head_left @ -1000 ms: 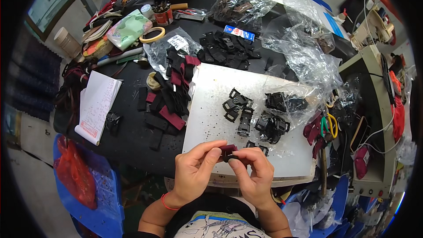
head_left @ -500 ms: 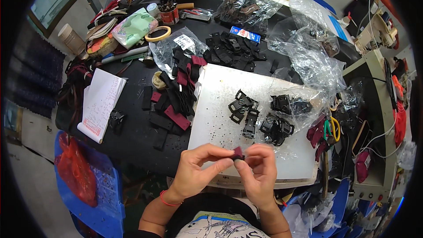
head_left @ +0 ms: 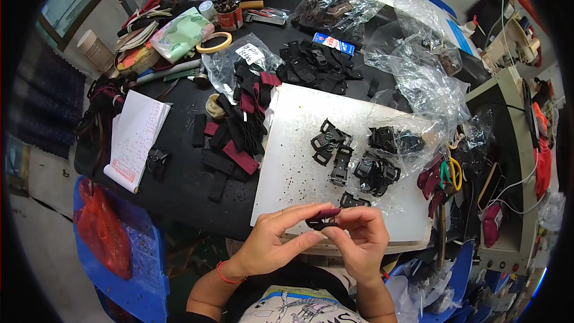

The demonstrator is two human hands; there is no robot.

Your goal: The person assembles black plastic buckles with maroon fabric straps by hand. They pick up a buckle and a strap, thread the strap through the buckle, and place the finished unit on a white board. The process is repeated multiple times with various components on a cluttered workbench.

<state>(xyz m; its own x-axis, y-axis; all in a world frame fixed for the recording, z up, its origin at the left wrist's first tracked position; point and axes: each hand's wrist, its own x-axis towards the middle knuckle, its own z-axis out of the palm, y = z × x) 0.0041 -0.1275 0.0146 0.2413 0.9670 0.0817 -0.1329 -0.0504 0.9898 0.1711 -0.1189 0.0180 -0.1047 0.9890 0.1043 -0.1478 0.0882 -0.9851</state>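
Both hands meet over the near edge of a white work board (head_left: 299,143). My left hand (head_left: 272,240) and my right hand (head_left: 360,239) pinch between their fingertips one small piece (head_left: 323,219), a black plastic buckle part with a maroon strap end. Just beyond the fingers a loose black buckle (head_left: 353,201) lies on the board. Further back on the board sit several black buckles (head_left: 332,146) and another cluster (head_left: 376,170) beside a clear plastic bag (head_left: 412,90). A heap of maroon and black straps (head_left: 239,134) lies left of the board on the black table (head_left: 179,167).
A notepad (head_left: 134,137) lies at the table's left edge, with tape rolls (head_left: 214,42), a cup of pens (head_left: 229,17) and bags of black parts (head_left: 332,9) behind. Scissors and pliers (head_left: 445,176) lie right of the board. A blue crate holding a red bag (head_left: 104,239) stands low at the left.
The hands have stayed over the board's near edge, turning the small piece slightly between the fingertips. The view has shifted a little.
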